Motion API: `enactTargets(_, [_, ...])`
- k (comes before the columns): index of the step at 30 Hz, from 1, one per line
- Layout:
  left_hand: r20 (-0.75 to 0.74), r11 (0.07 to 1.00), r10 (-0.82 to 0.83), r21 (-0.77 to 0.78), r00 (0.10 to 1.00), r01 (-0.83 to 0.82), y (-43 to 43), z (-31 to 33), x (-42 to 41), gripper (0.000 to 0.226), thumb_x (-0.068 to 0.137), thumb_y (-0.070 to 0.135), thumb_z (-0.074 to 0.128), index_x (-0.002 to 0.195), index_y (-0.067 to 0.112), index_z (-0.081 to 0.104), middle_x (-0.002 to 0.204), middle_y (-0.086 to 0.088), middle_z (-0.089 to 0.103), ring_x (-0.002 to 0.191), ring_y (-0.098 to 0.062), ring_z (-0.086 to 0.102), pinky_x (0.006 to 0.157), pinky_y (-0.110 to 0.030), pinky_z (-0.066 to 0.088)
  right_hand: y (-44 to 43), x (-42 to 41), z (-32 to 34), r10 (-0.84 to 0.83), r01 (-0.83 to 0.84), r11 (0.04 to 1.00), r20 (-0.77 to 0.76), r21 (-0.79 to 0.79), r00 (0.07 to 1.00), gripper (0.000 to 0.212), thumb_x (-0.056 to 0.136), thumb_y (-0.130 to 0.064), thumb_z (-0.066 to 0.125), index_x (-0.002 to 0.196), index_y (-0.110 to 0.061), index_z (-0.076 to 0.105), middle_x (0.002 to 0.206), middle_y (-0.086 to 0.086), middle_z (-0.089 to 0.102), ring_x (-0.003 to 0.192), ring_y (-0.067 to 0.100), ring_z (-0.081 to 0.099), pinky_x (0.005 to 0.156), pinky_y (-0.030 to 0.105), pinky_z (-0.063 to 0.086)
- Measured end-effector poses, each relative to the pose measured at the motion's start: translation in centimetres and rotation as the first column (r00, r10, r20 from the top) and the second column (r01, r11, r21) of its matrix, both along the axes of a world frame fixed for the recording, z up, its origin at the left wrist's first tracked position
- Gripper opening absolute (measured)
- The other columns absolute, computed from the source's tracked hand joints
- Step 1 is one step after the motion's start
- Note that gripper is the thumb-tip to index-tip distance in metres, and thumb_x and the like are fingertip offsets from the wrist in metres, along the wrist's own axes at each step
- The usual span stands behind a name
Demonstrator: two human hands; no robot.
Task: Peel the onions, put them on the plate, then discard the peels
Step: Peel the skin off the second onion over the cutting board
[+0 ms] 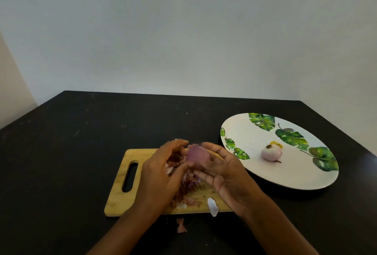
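Note:
A purple onion is held above the wooden cutting board. My right hand cradles it from the right and below, fingers curled round it. My left hand comes in from the left, thumb and fingers pinching at the onion's skin. A heap of brown and purple peels lies on the board under my hands. One peeled, pale onion sits on the white plate with green leaf prints, to the right of the board.
A white peel scrap hangs over the board's front edge. A brown peel piece lies on the black table in front of the board. A pale wall stands behind the table's far edge.

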State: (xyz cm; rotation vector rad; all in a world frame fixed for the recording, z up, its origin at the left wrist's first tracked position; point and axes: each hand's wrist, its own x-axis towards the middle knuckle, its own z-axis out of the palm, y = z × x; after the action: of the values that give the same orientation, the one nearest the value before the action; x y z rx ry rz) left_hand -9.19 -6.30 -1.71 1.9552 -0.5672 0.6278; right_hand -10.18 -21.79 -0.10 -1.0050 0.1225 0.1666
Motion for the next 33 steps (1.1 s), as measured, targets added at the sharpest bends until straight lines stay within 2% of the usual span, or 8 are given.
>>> enactTargets(3, [0.029,0.996,0.016,0.083,0.999,-0.018,0.0,-0.1,0.0,0.043,0.074,0.045,0.063,0.115,0.039,0.051,0.1,0.026,0.055,0.1,0.008,0.054,0.083,-0.002,0.04,0.0,-0.1,-0.1,-0.006,0.008,0.999,0.032,-0.054,0.999,0.055,0.063,-0.003,0.072,0.116,-0.008,0.058,0.111,0.016,0.069,0.097,0.03,0.07,0.075,0.037,0.06])
enactTargets(5, [0.04,0.995,0.025,0.099,0.999,-0.029,0.1,-0.3,0.0,0.05,0.072,0.031,0.075,0.116,0.036,0.052,0.099,0.024,0.055,0.1,0.014,0.052,0.084,0.001,0.038,0.1,-0.2,-0.3,-0.008,0.016,0.991,0.06,-0.133,0.998,0.054,0.062,-0.006,0.075,0.114,-0.01,0.06,0.11,0.012,0.07,0.099,0.029,0.07,0.081,0.04,0.059])
enactTargets(8, [0.025,0.992,0.039,0.12,0.999,-0.042,0.0,-0.4,0.0,0.056,0.07,0.011,0.078,0.114,0.033,0.051,0.095,0.025,0.054,0.099,0.018,0.05,0.082,0.004,0.035,0.1,-0.2,-0.6,-0.019,0.047,0.959,0.101,-0.281,0.995,0.046,0.068,-0.006,0.078,0.11,-0.016,0.063,0.104,0.004,0.073,0.101,0.026,0.069,0.09,0.047,0.055])
enactTargets(13, [-0.022,0.995,0.043,0.088,0.999,-0.041,-0.1,-0.4,0.0,0.065,0.069,0.005,0.078,0.11,0.043,0.045,0.083,0.019,0.06,0.094,0.01,0.056,0.078,0.003,0.038,0.1,-0.1,-1.0,-0.044,0.105,0.902,0.153,-0.419,0.987,0.043,0.071,-0.003,0.079,0.108,-0.019,0.064,0.107,0.001,0.071,0.1,0.023,0.069,0.088,0.045,0.056])
enactTargets(19, [-0.116,0.996,0.016,0.089,0.993,-0.006,-0.2,-0.3,-0.1,0.059,0.072,0.005,0.076,0.102,0.046,0.046,0.078,0.016,0.061,0.091,0.011,0.056,0.074,0.003,0.039,-0.1,0.0,-1.4,-0.022,0.124,0.847,0.2,-0.516,0.98,0.041,0.072,-0.004,0.08,0.105,-0.024,0.066,0.115,0.001,0.067,0.102,0.019,0.067,0.085,0.038,0.058])
enactTargets(24, [-0.142,0.996,-0.013,0.085,0.99,0.025,-0.2,-0.3,-0.1,0.059,0.074,0.002,0.074,0.101,0.046,0.045,0.077,0.018,0.06,0.089,0.019,0.053,0.071,0.005,0.037,-0.3,0.2,-1.7,0.003,0.1,0.847,0.192,-0.523,0.981,0.041,0.072,-0.003,0.079,0.106,-0.024,0.067,0.117,0.002,0.066,0.105,0.021,0.066,0.086,0.04,0.058])
enactTargets(29, [-0.126,0.999,-0.007,0.052,0.992,0.014,-0.3,-0.1,-0.3,0.058,0.072,0.0,0.075,0.099,0.044,0.048,0.072,0.016,0.062,0.084,0.014,0.058,0.07,0.003,0.04,-0.4,0.4,-1.7,-0.002,0.09,0.866,0.176,-0.491,0.984,0.039,0.071,-0.008,0.081,0.104,-0.026,0.068,0.113,0.0,0.069,0.106,0.022,0.066,0.09,0.048,0.055])
enactTargets(33, [-0.057,0.999,0.046,0.009,0.997,-0.045,-0.3,0.2,-0.5,0.064,0.068,0.008,0.08,0.106,0.047,0.045,0.082,0.022,0.061,0.091,0.014,0.057,0.077,0.001,0.04,-0.4,0.3,-1.5,0.004,0.075,0.888,0.172,-0.453,0.985,0.041,0.07,-0.01,0.081,0.106,-0.023,0.066,0.11,0.002,0.07,0.104,0.024,0.067,0.09,0.048,0.055])
